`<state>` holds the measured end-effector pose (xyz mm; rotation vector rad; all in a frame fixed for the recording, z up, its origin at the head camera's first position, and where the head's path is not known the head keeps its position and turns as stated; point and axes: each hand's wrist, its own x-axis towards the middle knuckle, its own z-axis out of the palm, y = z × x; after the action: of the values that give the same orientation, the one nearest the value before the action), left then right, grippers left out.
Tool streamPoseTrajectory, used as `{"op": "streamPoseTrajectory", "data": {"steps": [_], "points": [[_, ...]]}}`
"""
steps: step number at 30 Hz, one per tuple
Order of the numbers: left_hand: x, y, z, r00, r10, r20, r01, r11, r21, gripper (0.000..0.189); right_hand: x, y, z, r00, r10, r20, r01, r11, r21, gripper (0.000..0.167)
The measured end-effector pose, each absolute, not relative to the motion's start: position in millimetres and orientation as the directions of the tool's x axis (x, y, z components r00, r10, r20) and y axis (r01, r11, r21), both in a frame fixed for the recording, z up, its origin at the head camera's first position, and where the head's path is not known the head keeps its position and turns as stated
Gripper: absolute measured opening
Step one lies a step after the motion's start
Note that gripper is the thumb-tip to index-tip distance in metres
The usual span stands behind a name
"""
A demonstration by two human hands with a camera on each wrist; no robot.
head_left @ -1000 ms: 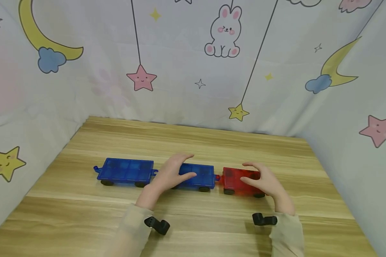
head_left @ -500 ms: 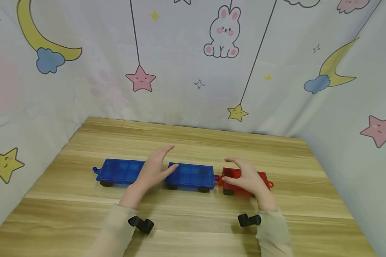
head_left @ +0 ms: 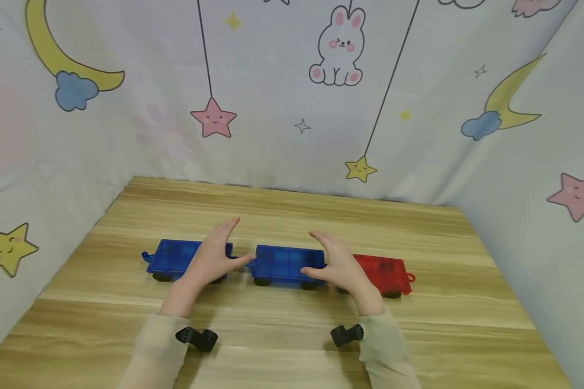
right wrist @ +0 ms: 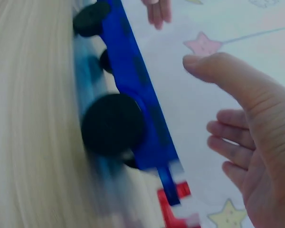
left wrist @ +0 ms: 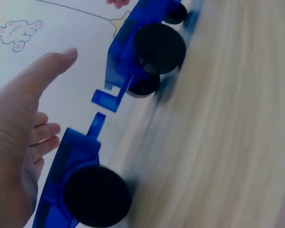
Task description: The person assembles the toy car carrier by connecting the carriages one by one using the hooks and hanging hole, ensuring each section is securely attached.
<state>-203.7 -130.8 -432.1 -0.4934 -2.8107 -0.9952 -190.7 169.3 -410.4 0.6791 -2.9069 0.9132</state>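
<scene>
Three see-through toy train cars on black wheels stand in a row on the table. My left hand point(head_left: 208, 262), fingers and thumb spread, hovers over the right end of the left blue car point(head_left: 172, 256). A small gap shows between the couplings of this car and the middle blue car point(head_left: 284, 262) in the left wrist view. My right hand point(head_left: 340, 265), likewise spread, is over the joint between the middle car and the red car point(head_left: 386, 273), partly hiding both. In the right wrist view, the middle car's blue coupling point(right wrist: 168, 185) overlaps a red coupling point(right wrist: 183, 190). Neither hand holds anything.
The wood-grain table point(head_left: 277, 340) is enclosed at the back and sides by a white cloth point(head_left: 272, 156) printed with stars, moons and a rabbit. A black camera point(head_left: 197, 339) sits on the left wrist and another black camera point(head_left: 346, 335) on the right.
Both hands have moved left: the left from the middle blue car to the left one, the right from the red car toward the middle one. The cars have stayed in place.
</scene>
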Motion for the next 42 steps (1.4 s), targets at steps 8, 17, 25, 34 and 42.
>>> {"op": "streamPoseTrajectory", "data": {"steps": [8,17,25,34,42], "points": [[-206,-150,-431,-0.950,0.290,0.119,0.301,0.736,0.606,0.107,-192,149,-415,-0.910,-0.407,0.077,-0.383,0.759,-0.527,0.087],[-206,-165,-434,-0.934,0.347,0.081,0.320,0.715,0.622,0.107,-192,145,-419,-0.894,-0.446,0.046,-0.404,0.758,-0.513,0.089],[-206,-174,-434,-0.925,0.373,0.075,0.337,0.711,0.617,0.105,-193,146,-423,-0.883,-0.469,0.030,-0.416,0.750,-0.515,0.089],[-206,-180,-433,-0.916,0.395,0.068,0.353,0.715,0.603,0.099,-192,146,-422,-0.888,-0.461,0.000,-0.394,0.759,-0.517,0.086],[-206,-182,-433,-0.910,0.411,0.048,0.362,0.735,0.573,0.097,-192,147,-424,-0.884,-0.468,0.008,-0.402,0.751,-0.524,0.083]]}}
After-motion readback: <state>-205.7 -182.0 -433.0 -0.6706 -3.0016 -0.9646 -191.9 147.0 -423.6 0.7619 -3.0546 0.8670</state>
